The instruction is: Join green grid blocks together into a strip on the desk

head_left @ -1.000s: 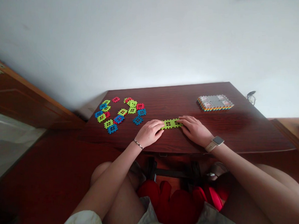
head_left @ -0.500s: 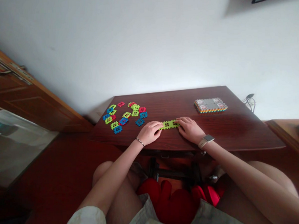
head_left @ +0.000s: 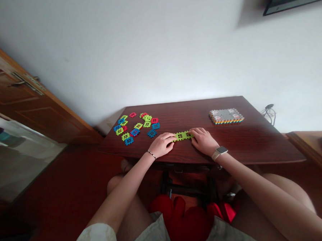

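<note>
Head view: two hands press on a green strip of tiles at the near middle of a dark wooden bench (head_left: 248,144).

Largest down: the bench stands against a white wall; a grey tile stack (head_left: 226,116) sits far right, loose coloured tiles (head_left: 135,126) lie scattered far left. The left hand (head_left: 162,145) and right hand (head_left: 204,141) flank the green tile strip (head_left: 183,136), fingers curled down, gripping its two ends flat on the bench. A watch (head_left: 220,152) rides the right wrist.
</note>
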{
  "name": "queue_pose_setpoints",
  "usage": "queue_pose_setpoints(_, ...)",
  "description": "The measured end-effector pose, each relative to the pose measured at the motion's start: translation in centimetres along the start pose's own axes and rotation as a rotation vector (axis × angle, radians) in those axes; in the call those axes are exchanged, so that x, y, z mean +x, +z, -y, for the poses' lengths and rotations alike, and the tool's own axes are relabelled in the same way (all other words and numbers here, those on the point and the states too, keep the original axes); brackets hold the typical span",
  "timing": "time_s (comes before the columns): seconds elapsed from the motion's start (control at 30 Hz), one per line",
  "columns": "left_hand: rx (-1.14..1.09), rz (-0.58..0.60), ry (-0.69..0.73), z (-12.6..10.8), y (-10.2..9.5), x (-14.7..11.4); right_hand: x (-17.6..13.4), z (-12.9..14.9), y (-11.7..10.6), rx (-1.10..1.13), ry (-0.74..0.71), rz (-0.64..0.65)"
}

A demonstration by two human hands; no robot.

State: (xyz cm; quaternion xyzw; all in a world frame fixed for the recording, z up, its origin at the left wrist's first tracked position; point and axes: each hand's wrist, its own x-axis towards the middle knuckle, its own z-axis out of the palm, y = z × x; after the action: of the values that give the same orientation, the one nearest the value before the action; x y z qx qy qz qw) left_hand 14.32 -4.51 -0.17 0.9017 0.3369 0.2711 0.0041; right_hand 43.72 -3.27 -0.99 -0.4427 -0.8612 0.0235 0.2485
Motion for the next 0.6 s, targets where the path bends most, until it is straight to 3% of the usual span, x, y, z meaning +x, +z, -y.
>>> queue_pose_setpoints(0.6, -0.020, -0.025, -0.061, -0.26, -0.55, -0.29, -0.52, -0.96, 0.61, 0.033, -0.041, -0.010)
